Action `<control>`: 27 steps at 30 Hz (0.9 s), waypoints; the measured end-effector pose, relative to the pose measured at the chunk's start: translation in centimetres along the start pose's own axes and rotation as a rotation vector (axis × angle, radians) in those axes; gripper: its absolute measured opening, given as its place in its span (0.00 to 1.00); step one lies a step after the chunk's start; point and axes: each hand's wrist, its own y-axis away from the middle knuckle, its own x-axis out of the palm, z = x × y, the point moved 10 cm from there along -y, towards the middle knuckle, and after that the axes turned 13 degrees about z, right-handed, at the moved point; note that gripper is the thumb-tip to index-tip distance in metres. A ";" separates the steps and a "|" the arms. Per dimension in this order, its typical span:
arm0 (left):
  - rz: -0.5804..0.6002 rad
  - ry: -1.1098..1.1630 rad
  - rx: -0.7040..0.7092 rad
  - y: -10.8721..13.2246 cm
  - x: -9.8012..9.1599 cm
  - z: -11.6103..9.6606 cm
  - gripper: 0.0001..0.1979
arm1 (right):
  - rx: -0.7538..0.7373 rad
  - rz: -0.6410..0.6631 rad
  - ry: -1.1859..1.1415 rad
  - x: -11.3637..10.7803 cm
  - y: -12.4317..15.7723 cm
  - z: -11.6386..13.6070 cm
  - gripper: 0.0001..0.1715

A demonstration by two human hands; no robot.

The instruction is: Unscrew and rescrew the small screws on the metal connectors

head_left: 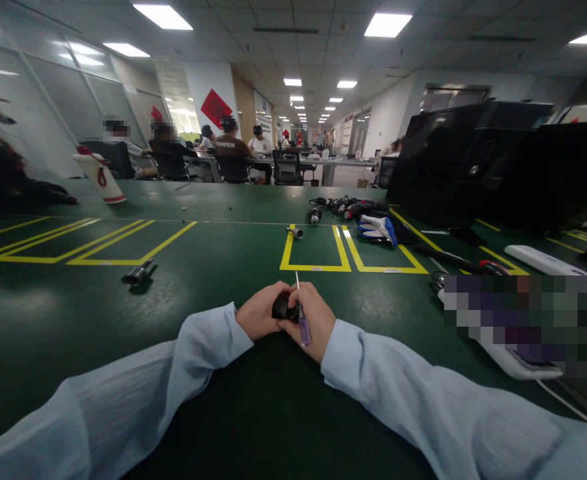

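My left hand and my right hand meet at the near middle of the green table. Together they close round a small black part, which shows between the fingers. My right hand also grips a screwdriver with a purple see-through handle; its thin shaft points up and away from me. Both arms wear light blue sleeves.
A small metal cylinder lies to the left and another by a yellow taped box. Black parts, blue-white gloves and large black cases sit to the right. A white cup stands far left. Several people sit at distant desks.
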 end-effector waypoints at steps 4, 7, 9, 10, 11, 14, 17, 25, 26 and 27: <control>-0.023 0.061 -0.006 0.0 -0.4 0.1 0.19 | 0.028 -0.015 -0.030 0.3 -1.1 -1.0 0.18; -0.038 0.069 0.007 0.1 -0.7 0.0 0.20 | 0.021 -0.063 -0.028 0.2 -1.6 -1.6 0.17; -0.057 0.029 0.026 0.3 -1.0 -0.1 0.23 | 0.019 -0.119 -0.002 -0.3 -1.8 -2.0 0.16; -0.077 -0.004 0.036 0.4 -1.2 -0.1 0.25 | 0.024 -0.149 0.013 -0.6 -1.9 -2.3 0.15; -0.100 -0.042 0.045 0.6 -1.4 -0.1 0.27 | 0.033 -0.178 0.027 -0.9 -2.0 -2.7 0.14; -0.203 -0.161 0.061 1.2 -2.4 -0.1 0.29 | 0.076 -0.259 0.072 -2.1 -2.6 -4.1 0.12; -0.292 -0.226 0.041 1.7 -3.1 0.2 0.27 | 0.152 -0.344 0.135 -3.7 -3.5 -6.7 0.09; -0.253 -0.184 -0.010 1.5 -2.4 0.7 0.23 | 0.472 -0.471 0.310 -9.3 -5.4 -15.7 0.15; -0.240 -0.186 -0.012 1.5 -2.2 0.7 0.23 | 0.499 -0.468 0.323 -9.7 -5.5 -16.5 0.15; -0.229 -0.191 -0.012 1.5 -2.1 0.7 0.23 | 0.521 -0.462 0.335 -9.9 -5.6 -17.0 0.16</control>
